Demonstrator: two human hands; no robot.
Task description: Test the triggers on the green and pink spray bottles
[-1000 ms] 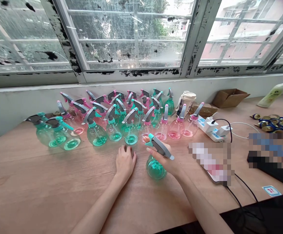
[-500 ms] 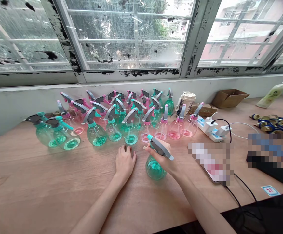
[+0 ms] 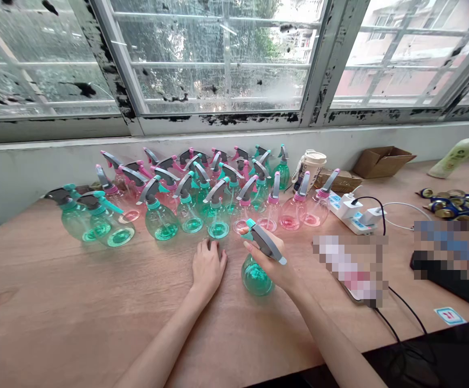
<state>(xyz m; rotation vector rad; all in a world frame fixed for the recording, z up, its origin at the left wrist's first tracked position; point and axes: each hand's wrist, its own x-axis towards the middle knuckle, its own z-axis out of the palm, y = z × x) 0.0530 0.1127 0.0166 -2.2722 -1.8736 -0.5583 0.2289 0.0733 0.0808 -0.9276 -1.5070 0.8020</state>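
Observation:
My right hand (image 3: pixel 273 258) is closed around the neck and grey-and-teal trigger head of a green spray bottle (image 3: pixel 257 277). The bottle is roughly upright at the table's middle, its nozzle pointing away to the left. Part of its neck is hidden behind my fingers. Left of it, my left hand (image 3: pixel 209 265) lies palm down on the wooden table (image 3: pixel 97 312), fingers stretched forward and holding nothing. Just beyond my fingertips stands another green spray bottle (image 3: pixel 217 218), with a pink spray bottle (image 3: pixel 242 215) beside it.
Several more green and pink spray bottles crowd toward the window wall. To the right are a white cup (image 3: pixel 309 170), an open cardboard box (image 3: pixel 383 161), a power strip (image 3: pixel 353 218) with cables, a blurred phone-like object (image 3: pixel 350 272) and a lotion bottle (image 3: pixel 456 155).
The view has shifted very slightly. My right hand's fingers have moved a little at the trigger of the spray bottle; my left hand stays on the table.

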